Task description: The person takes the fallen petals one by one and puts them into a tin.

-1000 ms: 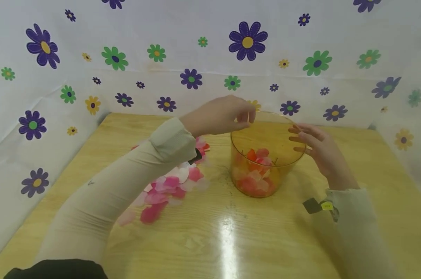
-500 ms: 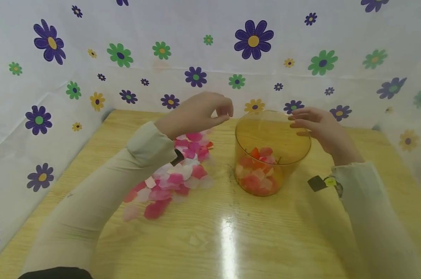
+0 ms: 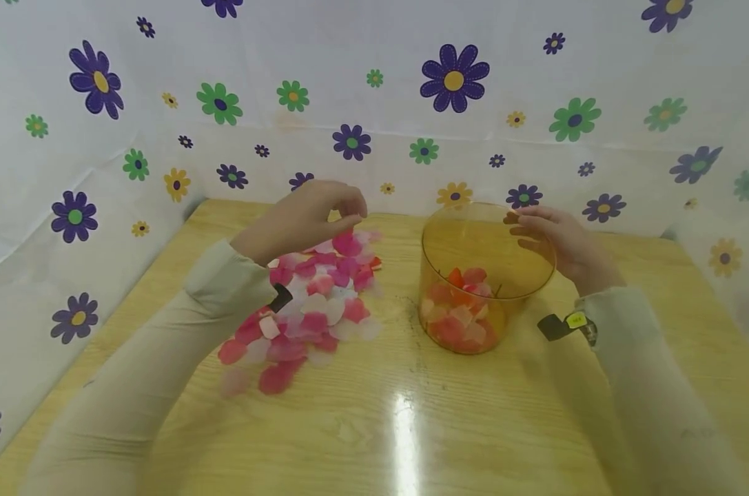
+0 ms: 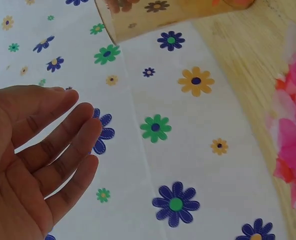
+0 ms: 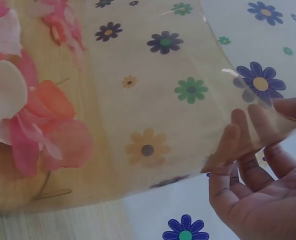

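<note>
My left hand (image 3: 309,215) hovers above the left part of a heap of pink, white and red artificial petals (image 3: 315,324). In the left wrist view its loosely bent fingers (image 4: 70,140) hold nothing. To the right, a clear amber tub (image 3: 488,303) stands upright on the table with petals (image 3: 464,324) inside and thin dark stems poking up. My right hand (image 3: 572,244) is at the tub's right rim. The right wrist view shows the thumb by the rim and curved fingers (image 5: 223,192) against the wall, partly mirrored in the plastic.
A wooden table (image 3: 324,441) carries everything, with a bright glare strip at its front middle. White cloth (image 3: 374,41) printed with flowers rises along the back and both sides. Dark straps are on both wrists.
My left hand has moved left, from over the tub's left rim to above the petal heap. My right hand lifted slightly at the rim and came back down; the tub stays put.
</note>
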{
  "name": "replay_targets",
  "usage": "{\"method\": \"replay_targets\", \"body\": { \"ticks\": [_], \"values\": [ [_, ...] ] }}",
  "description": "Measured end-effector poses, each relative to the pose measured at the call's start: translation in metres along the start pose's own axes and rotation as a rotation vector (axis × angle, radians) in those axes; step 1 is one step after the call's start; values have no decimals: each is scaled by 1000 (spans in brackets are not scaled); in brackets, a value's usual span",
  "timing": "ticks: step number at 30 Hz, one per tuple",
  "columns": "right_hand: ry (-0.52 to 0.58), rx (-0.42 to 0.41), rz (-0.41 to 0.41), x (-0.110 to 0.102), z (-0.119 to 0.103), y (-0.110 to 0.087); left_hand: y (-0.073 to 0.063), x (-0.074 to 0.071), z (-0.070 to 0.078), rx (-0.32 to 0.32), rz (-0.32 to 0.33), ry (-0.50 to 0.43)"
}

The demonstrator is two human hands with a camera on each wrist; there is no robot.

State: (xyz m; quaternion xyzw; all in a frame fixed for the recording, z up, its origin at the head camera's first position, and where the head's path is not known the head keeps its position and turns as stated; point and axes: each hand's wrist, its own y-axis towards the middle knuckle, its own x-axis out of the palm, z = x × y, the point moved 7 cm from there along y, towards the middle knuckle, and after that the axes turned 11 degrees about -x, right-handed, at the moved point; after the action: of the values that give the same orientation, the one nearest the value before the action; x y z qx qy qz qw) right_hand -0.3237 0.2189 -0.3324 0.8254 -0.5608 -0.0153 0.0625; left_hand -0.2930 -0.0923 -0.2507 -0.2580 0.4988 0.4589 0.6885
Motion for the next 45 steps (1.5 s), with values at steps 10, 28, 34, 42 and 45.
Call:
{"method": "replay_targets", "body": {
  "ticks": [10,28,34,42,45],
  "values": [
    [21,-38,30,-2,0,-4,5,25,-70,-191,-64,70],
    [-237,-38,3,-7,-8,-9,42,95,-161,-277,-137,264],
    [-363,1,1,-9,-7,-15,51,110,-163,-261,-132,287],
    [-332,-23,-6,-9,-6,-18,59,119,-176,-245,-103,268],
    [-313,-38,-2,-8,-6,-18,59,119,-178,-268,-112,246]
  ]
}}
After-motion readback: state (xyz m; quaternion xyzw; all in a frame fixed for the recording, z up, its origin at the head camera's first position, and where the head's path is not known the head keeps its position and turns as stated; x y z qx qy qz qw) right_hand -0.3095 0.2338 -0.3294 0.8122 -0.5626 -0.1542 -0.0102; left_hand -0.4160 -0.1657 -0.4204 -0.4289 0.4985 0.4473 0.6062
